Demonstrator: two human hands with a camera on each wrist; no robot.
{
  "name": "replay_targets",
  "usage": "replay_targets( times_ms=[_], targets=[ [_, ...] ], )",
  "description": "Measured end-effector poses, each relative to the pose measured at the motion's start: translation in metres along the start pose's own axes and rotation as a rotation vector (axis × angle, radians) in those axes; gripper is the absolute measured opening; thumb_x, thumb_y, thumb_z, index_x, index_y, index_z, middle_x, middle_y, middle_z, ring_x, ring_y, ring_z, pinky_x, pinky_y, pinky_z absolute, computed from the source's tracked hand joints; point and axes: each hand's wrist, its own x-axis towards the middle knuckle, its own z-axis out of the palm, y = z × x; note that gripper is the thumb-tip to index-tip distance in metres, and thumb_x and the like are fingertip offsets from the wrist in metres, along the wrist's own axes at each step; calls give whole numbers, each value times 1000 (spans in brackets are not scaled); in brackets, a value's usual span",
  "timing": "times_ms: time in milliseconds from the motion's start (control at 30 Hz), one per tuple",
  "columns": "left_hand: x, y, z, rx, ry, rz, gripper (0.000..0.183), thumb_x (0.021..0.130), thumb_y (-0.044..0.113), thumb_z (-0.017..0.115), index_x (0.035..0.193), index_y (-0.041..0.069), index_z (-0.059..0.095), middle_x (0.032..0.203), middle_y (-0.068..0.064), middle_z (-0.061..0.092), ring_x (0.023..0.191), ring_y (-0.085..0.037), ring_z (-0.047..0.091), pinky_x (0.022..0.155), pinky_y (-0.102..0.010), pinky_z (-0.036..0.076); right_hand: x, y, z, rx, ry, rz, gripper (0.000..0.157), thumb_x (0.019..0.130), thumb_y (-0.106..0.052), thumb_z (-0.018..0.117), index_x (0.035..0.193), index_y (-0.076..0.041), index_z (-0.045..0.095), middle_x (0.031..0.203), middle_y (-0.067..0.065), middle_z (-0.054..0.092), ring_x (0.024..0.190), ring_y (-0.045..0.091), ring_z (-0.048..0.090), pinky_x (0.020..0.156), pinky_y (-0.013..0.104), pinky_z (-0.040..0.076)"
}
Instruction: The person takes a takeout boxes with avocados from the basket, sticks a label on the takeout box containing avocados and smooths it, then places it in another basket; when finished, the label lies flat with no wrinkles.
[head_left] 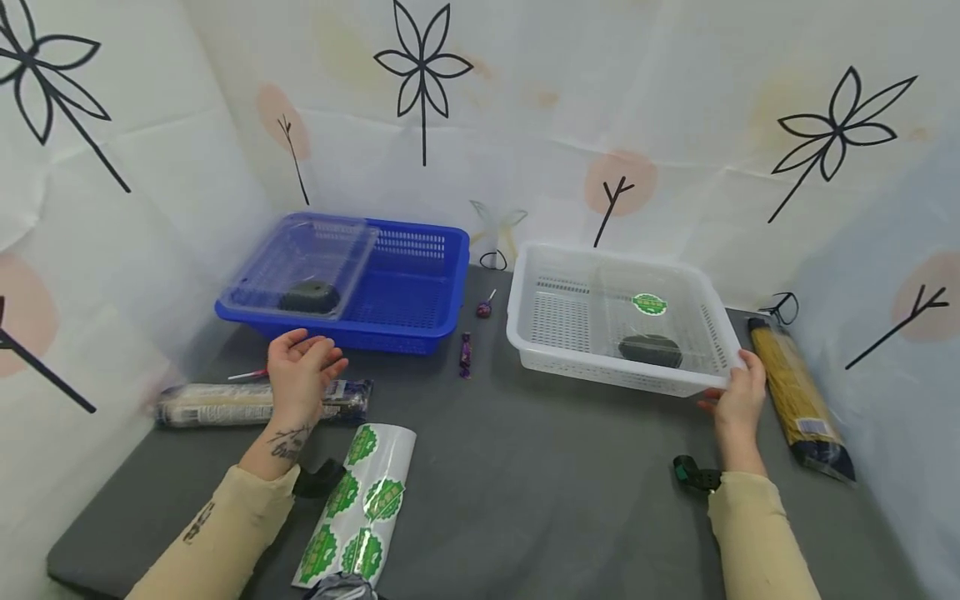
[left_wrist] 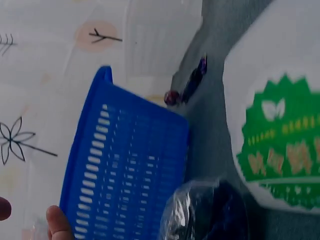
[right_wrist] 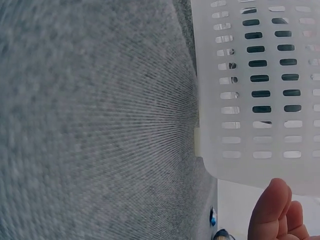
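Note:
My right hand (head_left: 738,400) grips the front right corner of a white plastic basket (head_left: 592,365). Inside that basket lies a clear plastic container with a round green sticker (head_left: 649,304) and a dark oval object (head_left: 651,351). In the right wrist view, fingertips (right_wrist: 272,207) are at the corner of the slotted wall. My left hand (head_left: 296,375) hovers before the front rim of a blue basket (head_left: 420,333), fingers loosely bent, holding nothing. The blue basket carries a clear container (head_left: 315,242) on its left side, with another dark oval object (head_left: 310,297).
A lollipop (head_left: 484,308) and a purple wrapped candy (head_left: 466,356) lie between the baskets. Bagged pasta (head_left: 797,392) lies at the right, another long package (head_left: 213,406) behind my left wrist. A sheet of green stickers (head_left: 360,500) lies in front. Printed cloth hangs around the table.

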Motion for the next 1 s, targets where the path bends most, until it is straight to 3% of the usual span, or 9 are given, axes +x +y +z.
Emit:
replay_targets(
  times_ms=[67, 133, 233, 367, 500, 633, 833, 1000],
  targets=[
    [19, -11, -17, -25, 64, -16, 61, 75, 15, 69, 118, 15, 26, 102, -9, 40, 71, -18, 58, 68, -36, 52, 0, 1, -1, 9, 7, -2, 37, 93, -19, 25, 126, -28, 35, 102, -2, 41, 45, 9, 45, 36, 25, 44],
    [30, -13, -25, -31, 132, -40, 69, 73, 19, 71, 120, 19, 20, 106, -8, 36, 73, -18, 57, 72, -36, 51, -1, 2, -1, 2, 9, -12, 37, 92, -19, 25, 126, -29, 36, 103, -1, 40, 47, 8, 46, 37, 24, 44],
    [34, 2, -18, -52, 215, -88, 76, 73, 18, 70, 123, 23, 13, 108, -7, 31, 75, -18, 53, 77, -36, 49, -1, 1, -3, 3, 5, -29, 35, 93, -22, 28, 126, -29, 37, 108, 2, 41, 55, 7, 45, 38, 23, 44],
    [33, 24, -3, -94, 249, -111, 80, 76, 12, 67, 127, 26, 7, 105, -7, 31, 77, -21, 52, 78, -35, 49, -2, -4, -8, -87, 81, -90, 36, 93, -28, 30, 128, -24, 39, 116, 2, 39, 75, 2, 42, 52, 17, 41],
    [36, 30, 1, -111, 264, -103, 79, 77, 9, 65, 127, 29, 7, 103, -8, 30, 79, -23, 53, 80, -37, 48, -5, -14, -10, -172, 244, -193, 39, 90, -24, 32, 128, -21, 38, 110, -5, 33, 86, -1, 32, 75, 18, 29],
    [40, 28, -1, -111, 293, -83, 78, 76, 6, 64, 127, 30, 9, 98, -6, 31, 80, -21, 52, 80, -37, 48, -12, -29, 0, -103, 334, -331, 39, 87, -17, 33, 125, -23, 39, 101, -11, 27, 84, 1, 27, 76, 18, 23],
    [42, 25, -6, -106, 323, -62, 77, 77, 0, 61, 126, 30, 11, 87, -5, 33, 76, -19, 50, 79, -34, 48, -30, -55, 33, 62, 255, -598, 38, 85, -9, 35, 122, -19, 37, 98, -11, 27, 85, 3, 29, 71, 14, 22],
    [41, 25, -10, -101, 335, -64, 77, 77, -2, 60, 126, 30, 11, 83, -5, 33, 76, -20, 52, 79, -34, 48, -54, -81, 79, 293, 103, -697, 42, 81, -1, 37, 121, -11, 34, 100, -4, 31, 84, 8, 36, 70, 19, 28]
  ],
)
